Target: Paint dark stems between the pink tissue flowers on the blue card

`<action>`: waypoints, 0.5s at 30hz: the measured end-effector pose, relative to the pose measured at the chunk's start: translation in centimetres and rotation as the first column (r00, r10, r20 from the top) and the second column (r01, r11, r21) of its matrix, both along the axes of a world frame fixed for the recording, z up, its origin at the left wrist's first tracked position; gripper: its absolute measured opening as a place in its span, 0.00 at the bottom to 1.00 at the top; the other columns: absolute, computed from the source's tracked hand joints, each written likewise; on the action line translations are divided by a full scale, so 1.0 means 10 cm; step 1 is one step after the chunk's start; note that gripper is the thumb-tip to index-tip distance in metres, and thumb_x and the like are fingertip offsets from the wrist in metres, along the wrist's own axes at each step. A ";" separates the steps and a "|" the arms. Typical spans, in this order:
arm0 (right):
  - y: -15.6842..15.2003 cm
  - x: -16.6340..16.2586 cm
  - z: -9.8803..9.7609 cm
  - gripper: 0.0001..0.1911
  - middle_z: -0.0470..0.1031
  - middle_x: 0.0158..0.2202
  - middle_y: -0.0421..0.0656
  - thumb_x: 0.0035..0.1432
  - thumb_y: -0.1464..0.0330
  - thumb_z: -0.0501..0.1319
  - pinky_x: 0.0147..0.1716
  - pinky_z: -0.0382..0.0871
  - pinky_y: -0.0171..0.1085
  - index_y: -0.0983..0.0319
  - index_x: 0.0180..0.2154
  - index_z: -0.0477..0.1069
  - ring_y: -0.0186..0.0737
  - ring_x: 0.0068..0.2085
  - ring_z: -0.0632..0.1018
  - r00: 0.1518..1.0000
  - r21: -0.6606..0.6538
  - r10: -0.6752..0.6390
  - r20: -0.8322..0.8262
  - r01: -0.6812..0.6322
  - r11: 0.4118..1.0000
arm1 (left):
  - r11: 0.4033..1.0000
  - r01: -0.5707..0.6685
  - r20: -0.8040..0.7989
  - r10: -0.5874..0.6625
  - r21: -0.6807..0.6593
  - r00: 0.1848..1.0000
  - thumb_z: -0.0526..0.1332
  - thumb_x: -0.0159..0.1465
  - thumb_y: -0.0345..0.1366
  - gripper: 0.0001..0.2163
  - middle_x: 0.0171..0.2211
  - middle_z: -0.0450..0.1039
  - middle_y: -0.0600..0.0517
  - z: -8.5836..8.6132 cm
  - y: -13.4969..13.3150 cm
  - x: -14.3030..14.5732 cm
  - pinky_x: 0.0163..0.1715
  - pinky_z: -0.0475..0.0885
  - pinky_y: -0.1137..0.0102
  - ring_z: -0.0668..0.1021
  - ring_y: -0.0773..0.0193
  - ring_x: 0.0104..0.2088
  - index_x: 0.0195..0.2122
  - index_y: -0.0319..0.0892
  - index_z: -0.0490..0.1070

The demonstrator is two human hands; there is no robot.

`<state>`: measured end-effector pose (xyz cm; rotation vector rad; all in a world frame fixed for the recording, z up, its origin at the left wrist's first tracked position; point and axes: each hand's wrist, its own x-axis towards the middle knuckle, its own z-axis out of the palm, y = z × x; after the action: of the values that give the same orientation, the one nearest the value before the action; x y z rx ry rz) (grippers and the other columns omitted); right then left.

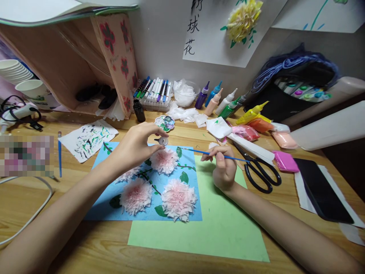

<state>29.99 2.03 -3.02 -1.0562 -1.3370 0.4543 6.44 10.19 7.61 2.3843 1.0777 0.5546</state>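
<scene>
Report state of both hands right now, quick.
Left hand: closed in a pinch, holding a small cap.
Right hand: closed, holding a thin blue brush.

1. On the white paper sheet [211, 47] at the upper centre of the frame, I read two black handwritten characters in a column: "球" and, beneath it, "花".
2. A third character above them is cut by the frame's top edge; I can't read it whole.
3. On the flower-painted box panel [116, 62], upper left, I find small reddish marks, too faint to decipher.
</scene>
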 end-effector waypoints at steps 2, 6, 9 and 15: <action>0.04 -0.01 0.04 0.11 0.69 0.24 0.37 0.67 0.64 0.49 0.25 0.64 0.34 0.59 0.33 0.63 0.32 0.25 0.74 0.993 -0.044 -0.021 -0.115 0.016 0.999 | 1.000 -0.013 0.004 0.013 0.015 1.000 0.63 0.58 0.34 0.09 0.42 0.77 0.50 0.02 0.00 -0.01 0.45 0.68 0.65 0.76 0.58 0.44 0.40 0.43 0.74; 0.10 0.00 0.10 0.13 0.66 0.22 0.34 0.66 0.59 0.51 0.23 0.62 0.32 0.59 0.31 0.62 0.30 0.22 0.73 0.971 -0.164 -0.041 -0.237 0.001 0.986 | 0.999 -0.039 0.022 0.038 0.034 0.999 0.64 0.57 0.33 0.09 0.41 0.77 0.52 0.03 0.00 -0.03 0.45 0.68 0.66 0.76 0.59 0.43 0.40 0.44 0.75; 0.11 -0.01 0.10 0.14 0.66 0.24 0.34 0.64 0.57 0.53 0.22 0.62 0.31 0.59 0.31 0.62 0.29 0.22 0.72 0.970 -0.209 -0.028 -0.242 -0.024 0.978 | 0.999 -0.037 0.029 0.036 0.037 0.999 0.64 0.57 0.33 0.09 0.40 0.77 0.52 0.03 0.00 -0.03 0.44 0.68 0.67 0.76 0.60 0.42 0.39 0.43 0.75; 0.09 -0.01 0.07 0.14 0.68 0.22 0.34 0.66 0.58 0.50 0.25 0.65 0.32 0.59 0.32 0.63 0.30 0.23 0.72 0.982 -0.224 0.018 -0.186 -0.060 0.973 | 0.999 -0.027 0.022 0.026 0.047 0.999 0.64 0.57 0.33 0.09 0.40 0.77 0.52 0.03 0.00 -0.03 0.44 0.68 0.67 0.76 0.60 0.42 0.39 0.43 0.75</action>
<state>29.86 2.95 -2.34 -1.1483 -1.1620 0.7318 6.16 10.22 7.89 2.4023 1.0994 0.6206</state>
